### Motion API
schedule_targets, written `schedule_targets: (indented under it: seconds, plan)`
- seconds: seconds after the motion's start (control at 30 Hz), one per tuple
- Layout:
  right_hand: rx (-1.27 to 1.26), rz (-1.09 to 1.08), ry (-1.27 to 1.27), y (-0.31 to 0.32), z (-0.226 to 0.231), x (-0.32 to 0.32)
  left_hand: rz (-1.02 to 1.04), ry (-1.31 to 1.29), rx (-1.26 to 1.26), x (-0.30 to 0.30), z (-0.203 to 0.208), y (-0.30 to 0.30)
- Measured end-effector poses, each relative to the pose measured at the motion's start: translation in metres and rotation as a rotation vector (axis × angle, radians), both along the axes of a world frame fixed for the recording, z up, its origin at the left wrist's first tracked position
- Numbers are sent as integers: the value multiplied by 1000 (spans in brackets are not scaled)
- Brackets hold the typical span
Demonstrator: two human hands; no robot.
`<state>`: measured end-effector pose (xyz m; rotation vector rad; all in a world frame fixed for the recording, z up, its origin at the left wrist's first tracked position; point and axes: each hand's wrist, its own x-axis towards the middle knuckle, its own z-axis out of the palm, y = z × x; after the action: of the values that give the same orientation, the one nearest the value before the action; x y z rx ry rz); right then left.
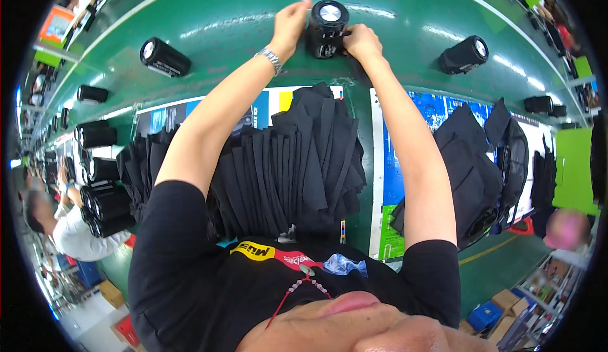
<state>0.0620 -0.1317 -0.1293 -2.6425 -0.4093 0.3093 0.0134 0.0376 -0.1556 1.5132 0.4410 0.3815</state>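
A black cylindrical speaker [326,38] with a shiny silver disc on its end stands upright on the green work surface, between my two hands. My left hand [291,25] is at its left side, fingers partly stretched toward the top; whether they touch the speaker is hard to tell. My right hand [363,41] is closed at the speaker's right side on a dark strip of cloth [358,70], which hangs below the fingers. Nearer to me, a big row of folded black cloth pieces [285,168] lies under and between my forearms.
Similar speakers lie tilted at left [164,57] and right [464,55] on the green conveyor belt [228,41]. More black cylinders [104,206] are stacked at the left. Black cloth pieces [465,162] cover a printed blue sheet [394,162] at right. A person in white [92,235] works at far left.
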Motion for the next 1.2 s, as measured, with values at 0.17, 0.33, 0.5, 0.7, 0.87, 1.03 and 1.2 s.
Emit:
schedule_targets:
  seconds: [0.17,0.33,0.5,0.7,0.87,1.03,1.2]
  plan:
    - [3,-62,-139,-3,2,-10,-392,-409,852,-41,82,-29]
    - [564,-158,89,-24,10,-35,-160,-155,785,-65,105,-10]
    - [1206,-18,574,-1,52,-92,-58,-307,-224,-101,91,-7]
    - [1244,115,-60,0,74,-74,-173,-117,184,-126,92,4]
    - [789,271,-229,-13,39,-73,-224,-294,371,-101,122,4]
    - [833,245,-194,-14,36,-71,-423,-76,526,-43,131,6]
    - [885,118,-111,-23,40,-65,-584,346,670,-10,137,2]
